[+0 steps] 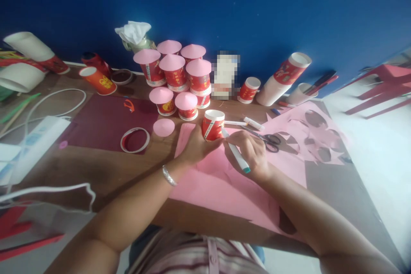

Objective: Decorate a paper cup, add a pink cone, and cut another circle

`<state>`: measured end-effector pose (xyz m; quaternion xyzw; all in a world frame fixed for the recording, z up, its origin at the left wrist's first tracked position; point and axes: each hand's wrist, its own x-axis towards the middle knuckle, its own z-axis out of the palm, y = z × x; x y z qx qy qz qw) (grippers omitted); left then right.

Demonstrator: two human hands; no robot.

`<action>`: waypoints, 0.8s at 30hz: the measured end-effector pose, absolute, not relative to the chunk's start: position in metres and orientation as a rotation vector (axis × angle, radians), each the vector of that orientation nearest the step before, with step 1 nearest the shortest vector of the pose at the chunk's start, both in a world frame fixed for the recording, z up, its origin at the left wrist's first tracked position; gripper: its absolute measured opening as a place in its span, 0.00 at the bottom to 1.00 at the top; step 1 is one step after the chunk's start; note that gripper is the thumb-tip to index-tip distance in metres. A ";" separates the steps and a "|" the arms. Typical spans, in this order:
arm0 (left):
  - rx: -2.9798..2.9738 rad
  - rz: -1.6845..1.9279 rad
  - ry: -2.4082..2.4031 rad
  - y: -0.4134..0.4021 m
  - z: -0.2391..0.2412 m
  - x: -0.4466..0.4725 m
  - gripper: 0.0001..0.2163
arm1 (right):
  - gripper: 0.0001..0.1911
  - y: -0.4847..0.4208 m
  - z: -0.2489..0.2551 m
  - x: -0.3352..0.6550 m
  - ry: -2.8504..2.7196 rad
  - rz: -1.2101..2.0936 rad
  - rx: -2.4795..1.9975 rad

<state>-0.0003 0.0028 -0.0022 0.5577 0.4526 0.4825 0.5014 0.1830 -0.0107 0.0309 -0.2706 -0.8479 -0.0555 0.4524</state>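
My left hand [198, 144] is wrapped round a red paper cup [212, 127] with a white rim, which stands upright over the pink paper [224, 180]. In my right hand [250, 152] is a white marker [238, 156] with a teal end, its tip at the cup's right side. Several red cups topped with pink paper cones [172, 63] stand grouped behind. A flat pink paper disc [164, 127] lies left of the cup. Right of my right hand are scissors [272, 141] and a small white tube [253, 123].
Pink paper with round cut-outs [295, 124] covers the table's right side. A roll of tape [135, 140] lies on a dark red sheet [105, 124] at left. Stacked cups [284, 78] and a pen cup [302, 93] stand at back right. A white power strip [41, 145] is far left.
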 end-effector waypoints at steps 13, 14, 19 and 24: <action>1.360 1.211 1.251 0.001 0.000 0.003 0.24 | 0.11 -0.020 0.032 0.181 -2.108 -0.154 -0.630; 1.373 1.218 1.289 0.000 0.002 0.004 0.23 | 0.11 -0.020 0.033 0.180 -2.121 -0.173 -0.604; 1.539 1.215 1.403 -0.006 0.006 0.007 0.21 | 0.10 -0.022 0.032 0.175 -2.220 -0.241 -0.528; 1.693 1.193 1.535 -0.010 -0.002 0.009 0.22 | 0.09 -0.021 0.031 0.171 -2.230 -0.294 -0.553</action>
